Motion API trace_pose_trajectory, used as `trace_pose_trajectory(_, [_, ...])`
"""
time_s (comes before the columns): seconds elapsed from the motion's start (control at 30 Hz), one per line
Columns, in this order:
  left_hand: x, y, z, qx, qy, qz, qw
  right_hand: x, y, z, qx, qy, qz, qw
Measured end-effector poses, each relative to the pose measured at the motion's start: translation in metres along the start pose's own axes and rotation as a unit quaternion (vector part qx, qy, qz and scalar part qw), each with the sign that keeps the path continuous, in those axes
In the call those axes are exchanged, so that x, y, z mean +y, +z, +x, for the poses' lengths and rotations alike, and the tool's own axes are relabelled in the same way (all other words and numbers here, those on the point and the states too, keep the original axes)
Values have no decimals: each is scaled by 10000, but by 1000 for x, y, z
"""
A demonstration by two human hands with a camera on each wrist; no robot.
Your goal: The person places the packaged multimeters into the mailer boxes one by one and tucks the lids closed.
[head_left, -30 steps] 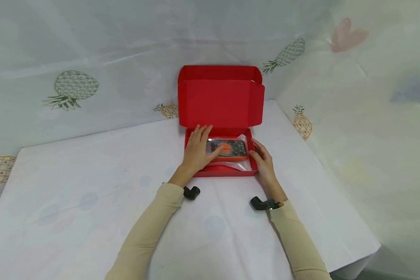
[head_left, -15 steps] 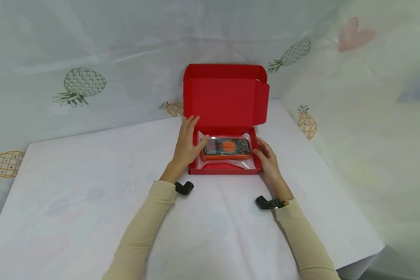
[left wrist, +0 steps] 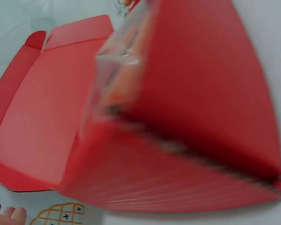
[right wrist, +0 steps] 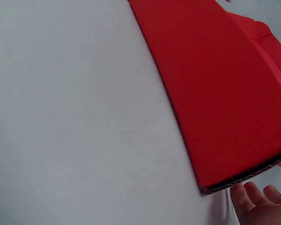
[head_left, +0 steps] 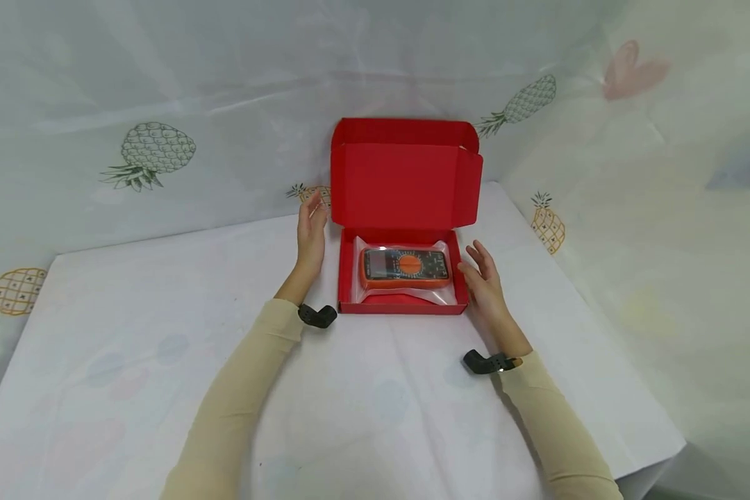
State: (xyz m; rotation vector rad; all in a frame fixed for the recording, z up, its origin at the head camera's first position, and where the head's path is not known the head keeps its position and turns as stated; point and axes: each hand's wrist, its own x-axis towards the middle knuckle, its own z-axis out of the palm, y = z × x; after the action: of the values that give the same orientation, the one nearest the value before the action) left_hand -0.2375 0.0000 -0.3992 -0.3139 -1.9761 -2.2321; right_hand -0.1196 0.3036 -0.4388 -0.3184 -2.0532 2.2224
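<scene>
A red cardboard box [head_left: 402, 308] stands on the table with its lid [head_left: 400, 184] raised at the back. Inside it lies an orange and black multimeter [head_left: 406, 267] in a clear plastic bag [head_left: 434, 295]. To the left of the box, my left hand [head_left: 310, 239] is raised beside the lid's lower corner, fingers relaxed and holding nothing. My right hand [head_left: 486, 288] is at the box's right wall, its thumb right by the rim and its fingers loosely extended. The right wrist view has the fingertips [right wrist: 253, 192] close to the box's side edge.
A white cloth covers the table [head_left: 162, 361]. Behind it hangs a pale sheet [head_left: 244, 139] printed with pineapples, and another side of the sheet runs along the right. The table's right front corner [head_left: 678, 444] shows at the lower right.
My left hand has lifted off the multimeter and moved left, out of the box, uncovering the meter's display. My right hand has shifted slightly outward, its fingers loosening at the box's right side.
</scene>
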Motion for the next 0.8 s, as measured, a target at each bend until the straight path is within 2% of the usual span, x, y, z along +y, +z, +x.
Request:
trace_pose_trajectory(0.2, [12, -1, 14, 149, -316, -266, 9990, -15, 0, 6, 49, -291, 173, 9994])
trace_pose_trajectory(0.33, [17, -2, 20, 91, -447, -434, 9980, -23, 0, 10, 161, -464, 206, 9986])
trace_pose_trajectory(0.47, [18, -1, 26, -80, -657, -438, 9968, -31, -1, 12, 323, -530, 186, 9979])
trace_pose_trajectory(0.6, [18, -1, 31, -388, -821, -324, 9953, -46, 1, 11, 429, -549, 192, 9974])
trace_pose_trajectory(0.8, [20, -2, 31, -832, -958, -129, 9918, -61, 10, 17, 471, -568, -69, 9972])
